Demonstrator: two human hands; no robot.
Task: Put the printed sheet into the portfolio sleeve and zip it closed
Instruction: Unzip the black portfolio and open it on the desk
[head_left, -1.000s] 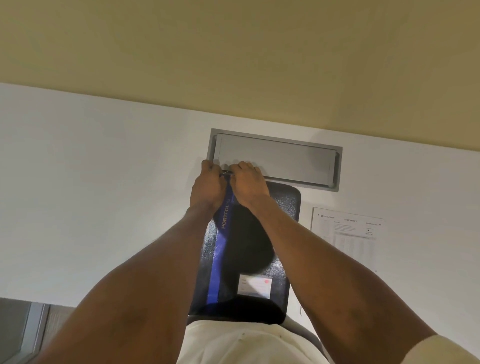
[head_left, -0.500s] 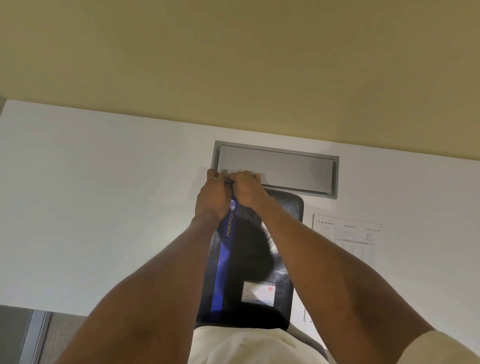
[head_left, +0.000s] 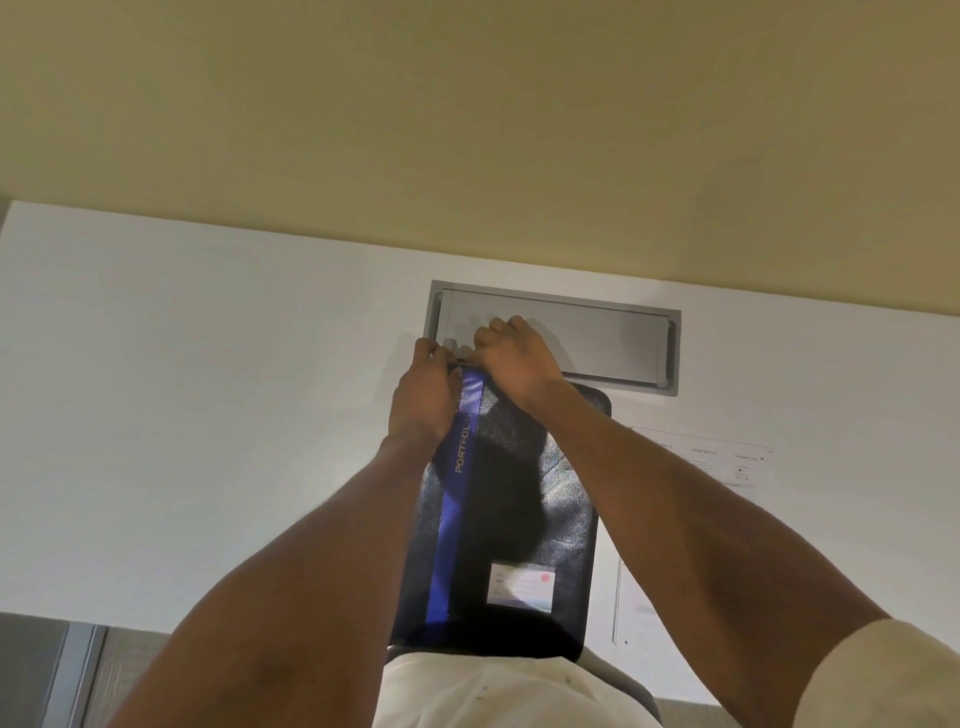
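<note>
A black portfolio sleeve with a blue stripe marked PORTFOLIO and a small white label lies lengthwise on the white desk in front of me. My left hand grips its far left corner. My right hand is curled at the far edge beside it, pinching something small there, apparently the zip pull. The zip itself is hidden under my fingers. A printed sheet lies flat on the desk to the right of the sleeve, partly behind my right forearm.
A grey cable flap is set into the desk just beyond the sleeve's far edge. A beige wall rises behind the desk. The near desk edge, floor and my light trousers show at the bottom.
Both hands stayed at the sleeve's far left corner. My right hand has shifted slightly right and farther along the far edge. The camera tilted, so the scene sits lower in view.
</note>
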